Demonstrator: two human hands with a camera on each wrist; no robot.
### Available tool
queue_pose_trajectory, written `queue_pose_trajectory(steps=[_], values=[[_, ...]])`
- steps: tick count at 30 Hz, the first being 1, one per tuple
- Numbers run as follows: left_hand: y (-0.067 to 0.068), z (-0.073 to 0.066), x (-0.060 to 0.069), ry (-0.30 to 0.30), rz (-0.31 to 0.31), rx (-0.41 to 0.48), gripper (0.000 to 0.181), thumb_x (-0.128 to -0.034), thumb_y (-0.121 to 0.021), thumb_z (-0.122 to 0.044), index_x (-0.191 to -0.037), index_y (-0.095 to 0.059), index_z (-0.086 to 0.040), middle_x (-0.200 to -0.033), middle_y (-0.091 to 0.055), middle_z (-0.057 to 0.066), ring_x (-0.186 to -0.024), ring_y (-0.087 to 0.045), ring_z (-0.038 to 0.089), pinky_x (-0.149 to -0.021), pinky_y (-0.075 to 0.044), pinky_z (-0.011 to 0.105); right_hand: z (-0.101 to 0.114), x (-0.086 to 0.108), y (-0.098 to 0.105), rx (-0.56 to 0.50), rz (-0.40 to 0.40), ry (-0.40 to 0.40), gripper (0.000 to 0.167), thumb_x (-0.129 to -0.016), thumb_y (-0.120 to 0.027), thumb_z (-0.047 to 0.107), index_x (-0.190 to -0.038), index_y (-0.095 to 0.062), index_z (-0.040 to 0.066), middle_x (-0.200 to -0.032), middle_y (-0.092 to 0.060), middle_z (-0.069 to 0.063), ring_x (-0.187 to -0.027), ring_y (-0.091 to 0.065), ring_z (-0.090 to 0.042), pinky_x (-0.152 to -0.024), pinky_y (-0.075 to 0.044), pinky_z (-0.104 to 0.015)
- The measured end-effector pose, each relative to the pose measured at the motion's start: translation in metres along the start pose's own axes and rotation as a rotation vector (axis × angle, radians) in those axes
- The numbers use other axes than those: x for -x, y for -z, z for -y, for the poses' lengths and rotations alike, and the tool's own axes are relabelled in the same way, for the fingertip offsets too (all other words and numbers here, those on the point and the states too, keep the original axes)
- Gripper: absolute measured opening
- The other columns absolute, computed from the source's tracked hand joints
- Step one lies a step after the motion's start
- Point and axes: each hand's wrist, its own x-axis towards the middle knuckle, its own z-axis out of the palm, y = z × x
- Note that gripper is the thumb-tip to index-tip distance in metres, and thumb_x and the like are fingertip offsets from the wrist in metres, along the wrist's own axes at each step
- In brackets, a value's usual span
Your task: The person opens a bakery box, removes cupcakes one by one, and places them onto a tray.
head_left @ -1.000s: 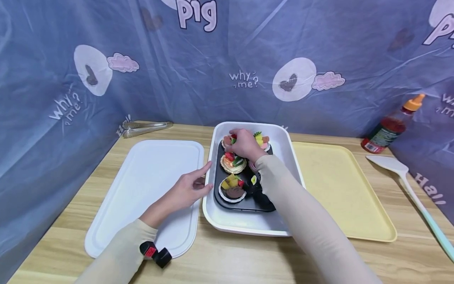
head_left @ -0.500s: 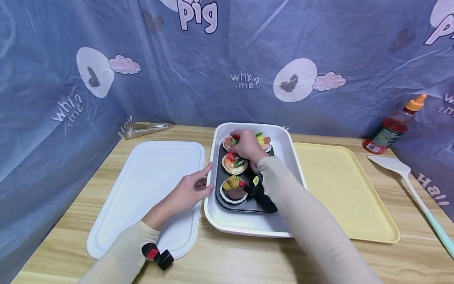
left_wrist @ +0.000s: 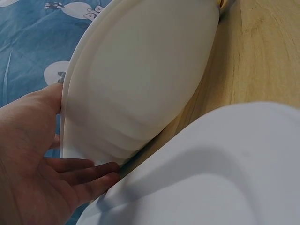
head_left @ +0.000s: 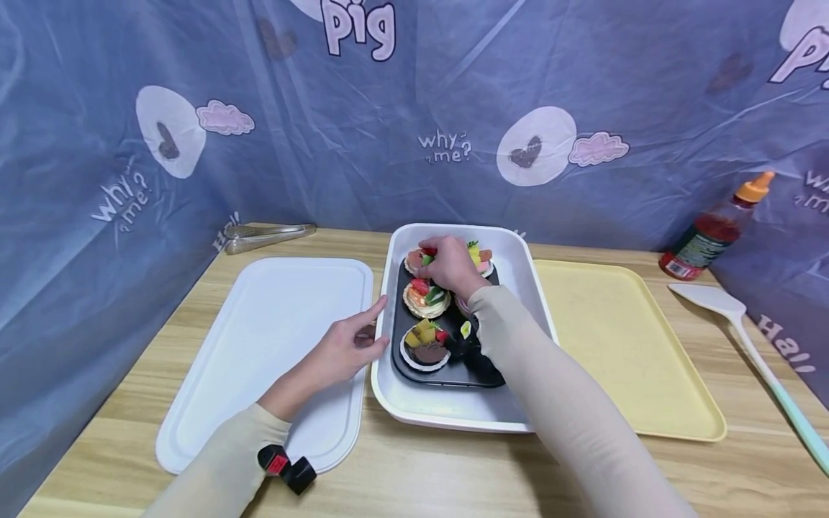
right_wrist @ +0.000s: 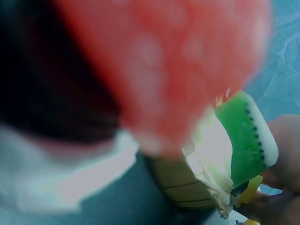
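Observation:
In the head view my right hand [head_left: 448,262] bends over the back-left fruit tart [head_left: 414,260], its fingers and thumb holding it. That tart and others with fruit, among them a kiwi-topped tart [head_left: 427,298] and a chocolate one [head_left: 425,345], sit in a dark muffin pan [head_left: 427,376] inside a white basin [head_left: 447,414]. The right wrist view shows a slice of kiwi [right_wrist: 246,140] and blurred red fruit close up, with fingers at the right edge. My left hand [head_left: 340,345] touches the basin's left rim with spread thumb and forefinger; the other fingers lie outside the wall [left_wrist: 131,75].
A white tray [head_left: 259,338] lies left of the basin, a yellow tray [head_left: 622,345] right of it. Metal tongs [head_left: 268,236] are at the back left. A sauce bottle [head_left: 715,229] and a white spatula with a green handle [head_left: 738,313] are at the right.
Almost nothing moves: both hands stay where they are on the basin rim and over the back-left tart. The head view shifts only slightly.

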Motion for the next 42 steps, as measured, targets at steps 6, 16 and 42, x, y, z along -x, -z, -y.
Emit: queue_pose_trajectory(steps=[6,16,42], values=[[-0.0004,-0.0004,0.0003,0.006,-0.007,-0.011,0.066,-0.0948,-0.064,-0.007,-0.154,-0.036,0.002,-0.112,-0.072,0.021,-0.099,-0.071,0.026,-0.092,-0.058,0.037,0.0015,0.0006,0.0,0.004,0.009,0.019,0.057,-0.079,-0.086,0.015,-0.131,-0.067,0.004,-0.128,-0.07,-0.014,-0.122,-0.063,-0.028,-0.105,-0.051,-0.039],[-0.0011,-0.0002,0.0009,-0.004,-0.014,-0.025,0.066,-0.0946,-0.064,-0.006,-0.154,-0.036,0.002,-0.12,-0.069,0.023,-0.098,-0.07,0.024,-0.092,-0.058,0.037,0.0019,0.002,-0.0002,0.034,-0.006,0.07,0.055,-0.078,-0.085,0.011,-0.13,-0.068,0.003,-0.126,-0.071,-0.014,-0.119,-0.065,-0.027,-0.103,-0.052,-0.04],[-0.0015,-0.0015,0.0004,0.002,-0.012,-0.042,0.066,-0.0952,-0.063,-0.007,-0.154,-0.034,0.001,-0.126,-0.066,0.025,-0.101,-0.07,0.026,-0.093,-0.058,0.036,-0.0009,0.0053,0.0028,-0.068,-0.165,0.165,0.055,-0.076,-0.083,0.012,-0.13,-0.069,0.007,-0.126,-0.071,-0.01,-0.116,-0.066,-0.025,-0.101,-0.053,-0.04]])
